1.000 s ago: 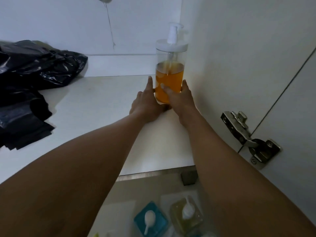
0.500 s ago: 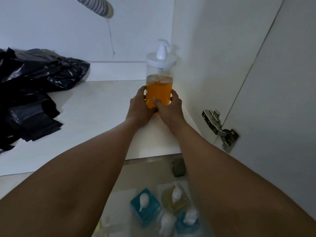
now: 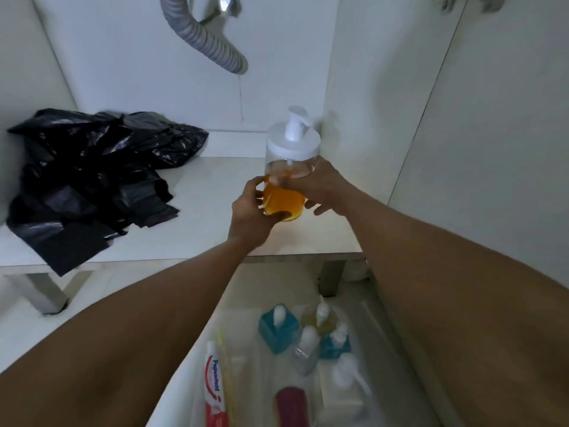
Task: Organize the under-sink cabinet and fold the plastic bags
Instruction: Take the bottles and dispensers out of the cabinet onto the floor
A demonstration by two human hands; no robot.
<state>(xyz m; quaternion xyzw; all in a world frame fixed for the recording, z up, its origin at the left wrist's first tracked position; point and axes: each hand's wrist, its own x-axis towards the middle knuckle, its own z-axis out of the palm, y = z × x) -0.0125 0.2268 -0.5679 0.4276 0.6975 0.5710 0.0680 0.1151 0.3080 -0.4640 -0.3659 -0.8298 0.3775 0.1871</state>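
A clear pump bottle (image 3: 284, 198) half full of orange liquid, with a white lid and pump, stands on the white cabinet floor (image 3: 197, 235) near the right wall. My left hand (image 3: 251, 215) grips its lower left side. My right hand (image 3: 320, 184) wraps around its upper right side just under the lid. A heap of crumpled black plastic bags (image 3: 92, 177) lies on the cabinet floor at the left, spilling over the front edge.
A grey corrugated drain hose (image 3: 206, 38) hangs from above at the back. Below the cabinet front sits a clear tray (image 3: 366, 331) with several small pump bottles (image 3: 278, 323), a toothpaste tube (image 3: 214, 389) and a dark red item (image 3: 292, 406). The open cabinet door (image 3: 492, 149) is at the right.
Both hands have shifted higher on the bottle and now wrap it, and the bottle has come nearer the front of the cabinet. The camera has pulled back and tilted down.
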